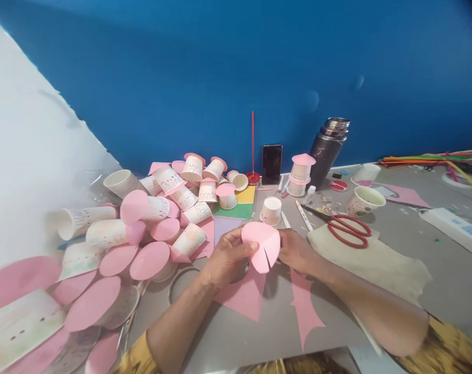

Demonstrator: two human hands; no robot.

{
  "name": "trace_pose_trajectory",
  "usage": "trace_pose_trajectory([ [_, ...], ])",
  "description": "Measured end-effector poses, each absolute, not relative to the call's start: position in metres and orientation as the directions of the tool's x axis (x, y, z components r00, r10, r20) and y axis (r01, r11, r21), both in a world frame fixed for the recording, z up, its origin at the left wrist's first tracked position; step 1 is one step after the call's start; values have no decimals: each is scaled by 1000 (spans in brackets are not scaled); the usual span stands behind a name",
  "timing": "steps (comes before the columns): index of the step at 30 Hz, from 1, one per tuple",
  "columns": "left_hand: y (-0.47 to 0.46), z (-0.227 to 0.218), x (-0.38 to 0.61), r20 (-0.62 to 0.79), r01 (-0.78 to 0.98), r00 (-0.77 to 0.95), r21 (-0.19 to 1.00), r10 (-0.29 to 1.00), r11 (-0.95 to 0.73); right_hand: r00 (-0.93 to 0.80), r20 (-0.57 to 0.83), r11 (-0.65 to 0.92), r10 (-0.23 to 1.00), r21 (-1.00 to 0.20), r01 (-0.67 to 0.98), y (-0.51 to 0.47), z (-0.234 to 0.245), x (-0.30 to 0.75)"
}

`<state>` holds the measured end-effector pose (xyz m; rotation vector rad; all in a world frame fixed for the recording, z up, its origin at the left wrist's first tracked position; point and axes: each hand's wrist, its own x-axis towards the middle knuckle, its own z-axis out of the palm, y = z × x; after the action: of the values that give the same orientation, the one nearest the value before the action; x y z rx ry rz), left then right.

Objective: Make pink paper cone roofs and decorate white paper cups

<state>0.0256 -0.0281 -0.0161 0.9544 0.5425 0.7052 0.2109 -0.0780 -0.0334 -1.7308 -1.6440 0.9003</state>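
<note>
A round pink paper disc [261, 239] with a slit cut in from its lower edge is up in front of me. My left hand [231, 254] is closed on its left side, thumb lying on the front face. At the right edge, my right hand [296, 251] pinches the disc, its fingertips partly hidden behind the paper. Beneath the hands, a pink paper sheet [245, 296] lies on the table, and a jagged pink offcut [304, 311] is to its right. An upturned white paper cup [271, 210] stands just beyond the disc.
Many pink-topped paper cups [153, 208] are heaped at the left. Red-handled scissors [350, 231] rest at the right on a pale sheet [372, 265]. Toward the blue wall stand a phone [272, 163], a dark flask [327, 150] and two stacked cups [300, 174]. A power strip [454, 231] lies far right.
</note>
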Motion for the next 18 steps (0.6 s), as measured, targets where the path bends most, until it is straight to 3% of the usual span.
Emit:
trace_pose_trajectory([
  [7,-38,-28,36,-117,-272,636,891,763,363,-65,-65,-20,996,-844,536,-83,-27,208],
  [14,-33,-19,34,-116,-293,577,895,809,337,-249,-194,-111,949,-943,313,-72,-26,222],
  [18,-33,-19,32,-113,-275,538,913,836,300,-333,-97,-68,938,-993,98,-71,-27,225],
])
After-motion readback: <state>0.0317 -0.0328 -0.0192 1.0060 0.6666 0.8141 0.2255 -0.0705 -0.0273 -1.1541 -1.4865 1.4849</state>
